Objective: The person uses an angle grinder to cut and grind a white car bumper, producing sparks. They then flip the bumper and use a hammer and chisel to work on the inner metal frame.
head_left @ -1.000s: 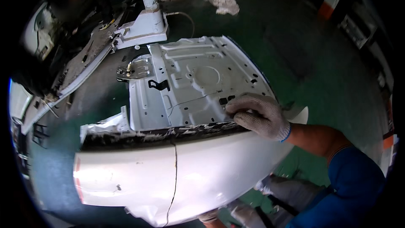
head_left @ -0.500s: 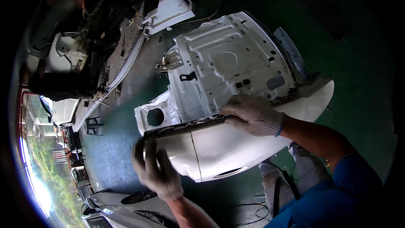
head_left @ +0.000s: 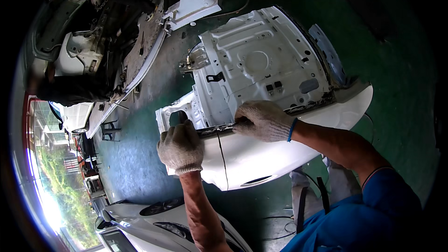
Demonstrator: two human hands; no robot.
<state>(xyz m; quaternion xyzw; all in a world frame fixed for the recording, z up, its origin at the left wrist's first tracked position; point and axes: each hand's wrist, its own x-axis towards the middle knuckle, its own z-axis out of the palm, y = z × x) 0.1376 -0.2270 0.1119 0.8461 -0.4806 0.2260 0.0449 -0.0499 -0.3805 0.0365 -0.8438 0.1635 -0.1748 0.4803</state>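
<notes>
"Where's the white panel point(head_left: 275, 153), and how does it look?"

"Just off centre, toward four o'clock. It's glossy and curved, with one dark seam point(head_left: 223, 157) running down it and one oval slot point(head_left: 257, 181) low in its face. A ragged, pale-flecked dark edge strip point(head_left: 310, 106) follows its upper side."

"And beyond that?"

"Toward one o'clock, a grey metal sheet point(head_left: 247, 72) pressed into ribs. I count two squarish holes point(head_left: 269, 88) side by side, and one black bracket point(head_left: 219, 75) (a looped little thing) toward the sheet's nine o'clock."

"What about the grip?"

"Two hands, both in pale knit gloves. The right hand point(head_left: 263, 121), at three o'clock, is closed on the dark edge strip. The left hand point(head_left: 181, 148), at eight, is curled at the panel's edge; its fingertips are hidden, so I can't tell whether it's gripping."

"Any cars?"

"Two white ones: a nearer car point(head_left: 133, 224) at seven o'clock, a farther car point(head_left: 74, 116) at nine."
</notes>
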